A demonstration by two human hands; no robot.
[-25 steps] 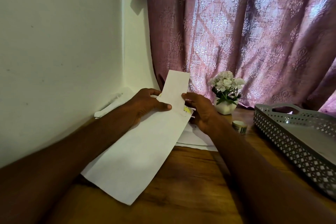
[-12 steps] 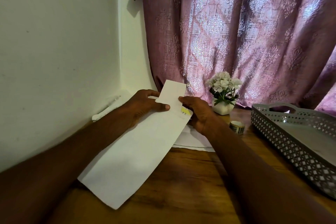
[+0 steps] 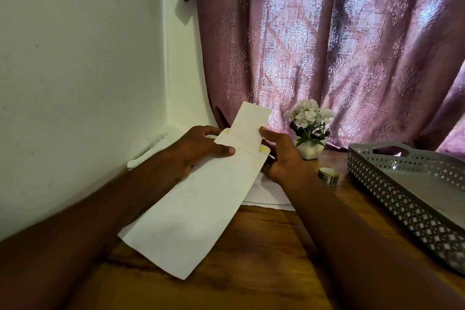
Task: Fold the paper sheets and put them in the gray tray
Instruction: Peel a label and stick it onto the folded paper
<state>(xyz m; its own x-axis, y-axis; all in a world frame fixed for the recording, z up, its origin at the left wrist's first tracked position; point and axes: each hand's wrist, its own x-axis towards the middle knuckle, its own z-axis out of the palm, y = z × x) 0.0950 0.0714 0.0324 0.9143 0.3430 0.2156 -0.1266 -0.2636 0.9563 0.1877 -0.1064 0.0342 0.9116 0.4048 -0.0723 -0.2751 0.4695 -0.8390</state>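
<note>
Left hand [image 3: 201,151] and right hand [image 3: 281,156] pinch the paper [image 3: 201,204]; its far flap now stands more upright, folding unfinished, tray [image 3: 392,184] waiting.

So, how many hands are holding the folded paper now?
2. The left hand pinches the paper at its left edge; the right hand holds its right edge, near the flower pot.

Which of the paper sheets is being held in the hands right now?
The long folded sheet, gripped at its far end by the left hand and right hand. The other sheets lie flat on the table beneath it, untouched.
</note>
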